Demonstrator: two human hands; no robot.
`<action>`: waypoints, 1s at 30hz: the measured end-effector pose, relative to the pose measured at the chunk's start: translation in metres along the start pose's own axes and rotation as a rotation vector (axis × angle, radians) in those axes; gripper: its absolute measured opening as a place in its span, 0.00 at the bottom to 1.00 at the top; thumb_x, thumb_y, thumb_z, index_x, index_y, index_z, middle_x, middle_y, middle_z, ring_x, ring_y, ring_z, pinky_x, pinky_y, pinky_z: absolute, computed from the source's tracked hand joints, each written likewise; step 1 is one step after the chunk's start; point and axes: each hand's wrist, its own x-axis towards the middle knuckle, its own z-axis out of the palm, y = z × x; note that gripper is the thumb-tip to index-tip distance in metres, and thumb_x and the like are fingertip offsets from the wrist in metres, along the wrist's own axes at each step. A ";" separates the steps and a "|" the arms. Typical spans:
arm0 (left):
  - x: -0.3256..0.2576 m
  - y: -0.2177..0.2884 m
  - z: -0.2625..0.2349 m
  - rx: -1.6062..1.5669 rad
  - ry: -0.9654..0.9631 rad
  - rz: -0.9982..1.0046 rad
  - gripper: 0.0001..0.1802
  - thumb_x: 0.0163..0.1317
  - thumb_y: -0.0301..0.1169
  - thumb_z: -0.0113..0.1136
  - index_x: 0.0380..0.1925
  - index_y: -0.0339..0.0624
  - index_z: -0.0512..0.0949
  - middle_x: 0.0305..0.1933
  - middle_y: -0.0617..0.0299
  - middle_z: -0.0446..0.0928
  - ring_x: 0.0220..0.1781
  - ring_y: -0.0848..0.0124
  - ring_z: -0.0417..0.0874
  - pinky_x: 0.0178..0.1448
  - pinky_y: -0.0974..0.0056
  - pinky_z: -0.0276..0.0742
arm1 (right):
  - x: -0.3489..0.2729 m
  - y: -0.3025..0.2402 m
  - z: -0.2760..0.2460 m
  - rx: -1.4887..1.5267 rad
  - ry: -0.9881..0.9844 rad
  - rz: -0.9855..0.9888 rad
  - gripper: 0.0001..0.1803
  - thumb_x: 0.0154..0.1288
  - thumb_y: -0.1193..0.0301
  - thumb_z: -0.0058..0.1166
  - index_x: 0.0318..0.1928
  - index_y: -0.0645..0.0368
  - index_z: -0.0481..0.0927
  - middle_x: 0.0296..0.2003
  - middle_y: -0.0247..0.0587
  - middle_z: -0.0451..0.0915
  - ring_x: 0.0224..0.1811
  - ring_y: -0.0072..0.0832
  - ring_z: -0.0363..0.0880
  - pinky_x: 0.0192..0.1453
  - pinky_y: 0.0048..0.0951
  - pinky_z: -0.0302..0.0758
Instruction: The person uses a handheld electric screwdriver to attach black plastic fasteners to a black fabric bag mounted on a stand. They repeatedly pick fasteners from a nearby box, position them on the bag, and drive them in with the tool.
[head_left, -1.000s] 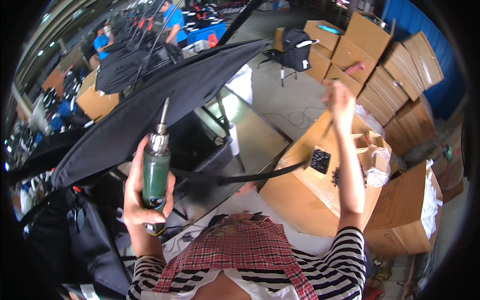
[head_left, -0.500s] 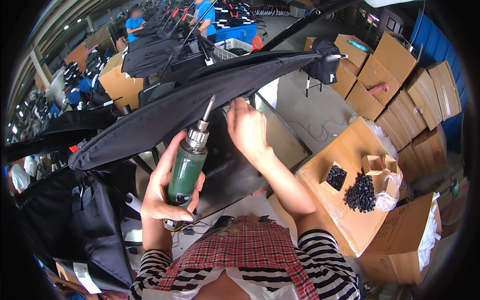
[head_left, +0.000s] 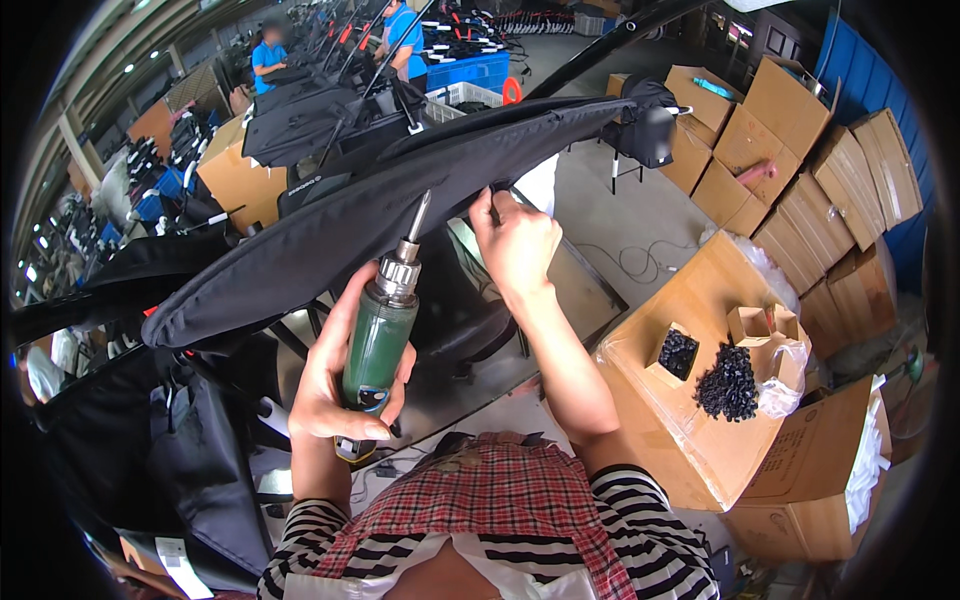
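My left hand (head_left: 335, 385) is wrapped round a green power screwdriver (head_left: 381, 335), whose metal bit points up and away from me. The bit's tip lies in front of a long black fabric panel (head_left: 400, 205) that slants from lower left to upper right; I cannot tell whether they touch. At the panel's lower edge, right of the bit, my right hand (head_left: 517, 240) has its fingers closed in a pinch. What sits between those fingertips is hidden, perhaps only the edge of the black fabric.
On my right, a large cardboard box (head_left: 640, 420) carries a pile of small black parts (head_left: 728, 385) and a small open box (head_left: 676, 353) of them. More cartons (head_left: 770, 140) stand behind. Two people in blue shirts (head_left: 268, 62) work at the back left. Black fabric frames (head_left: 200, 440) stand at lower left.
My right hand has shifted slightly right along the panel's lower edge, its fingers still pinched. The black panel has tilted and moved a little. The screwdriver stays nearly in place.
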 end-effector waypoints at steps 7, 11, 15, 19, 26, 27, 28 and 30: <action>0.005 0.003 0.011 0.002 0.092 -0.034 0.74 0.29 0.18 0.76 0.80 0.42 0.41 0.45 0.42 0.75 0.25 0.66 0.81 0.27 0.66 0.78 | 0.005 0.001 0.004 -0.045 0.011 0.086 0.15 0.59 0.66 0.59 0.18 0.57 0.77 0.11 0.47 0.75 0.14 0.47 0.78 0.22 0.42 0.76; 0.005 0.003 0.006 0.021 0.058 -0.029 0.74 0.31 0.17 0.76 0.80 0.44 0.40 0.43 0.42 0.76 0.24 0.66 0.81 0.28 0.66 0.77 | -0.003 0.003 -0.002 -0.033 -0.025 0.114 0.13 0.59 0.67 0.58 0.20 0.57 0.77 0.11 0.49 0.75 0.14 0.48 0.79 0.23 0.44 0.77; 0.006 0.005 0.012 0.012 0.098 -0.042 0.75 0.31 0.17 0.77 0.80 0.44 0.40 0.41 0.44 0.76 0.24 0.67 0.81 0.28 0.66 0.77 | -0.010 0.008 -0.008 0.015 0.000 0.142 0.10 0.60 0.69 0.58 0.25 0.60 0.81 0.12 0.47 0.75 0.14 0.45 0.78 0.23 0.40 0.75; 0.005 0.004 0.010 0.027 0.085 -0.041 0.75 0.30 0.18 0.77 0.80 0.43 0.41 0.41 0.44 0.76 0.25 0.67 0.81 0.28 0.66 0.77 | -0.014 -0.002 -0.019 0.027 -0.070 0.094 0.14 0.65 0.68 0.57 0.23 0.59 0.77 0.13 0.47 0.77 0.16 0.47 0.80 0.24 0.43 0.78; 0.004 0.004 0.008 0.037 0.065 -0.046 0.75 0.29 0.19 0.78 0.80 0.43 0.41 0.44 0.44 0.76 0.27 0.67 0.81 0.29 0.66 0.79 | -0.004 -0.008 -0.008 -0.030 -0.094 0.062 0.15 0.66 0.64 0.58 0.24 0.59 0.81 0.14 0.49 0.77 0.18 0.48 0.80 0.26 0.43 0.78; 0.004 0.004 0.008 0.035 0.061 -0.043 0.75 0.29 0.19 0.78 0.80 0.43 0.42 0.45 0.44 0.76 0.28 0.67 0.81 0.29 0.66 0.79 | -0.003 -0.007 -0.006 -0.064 -0.108 0.088 0.15 0.66 0.63 0.58 0.25 0.59 0.82 0.15 0.49 0.77 0.18 0.48 0.81 0.26 0.43 0.78; 0.005 0.004 0.010 0.039 0.101 -0.038 0.75 0.29 0.19 0.77 0.79 0.43 0.41 0.41 0.44 0.76 0.24 0.67 0.81 0.27 0.66 0.79 | -0.002 -0.005 -0.006 -0.097 -0.120 0.113 0.14 0.65 0.63 0.59 0.26 0.59 0.82 0.15 0.49 0.78 0.18 0.48 0.81 0.27 0.43 0.78; 0.007 0.003 0.020 0.045 0.182 -0.029 0.74 0.28 0.19 0.74 0.79 0.43 0.41 0.32 0.44 0.75 0.17 0.67 0.79 0.21 0.67 0.78 | 0.001 -0.001 -0.004 -0.149 -0.133 0.182 0.13 0.61 0.61 0.60 0.29 0.58 0.85 0.16 0.49 0.80 0.20 0.48 0.82 0.30 0.43 0.80</action>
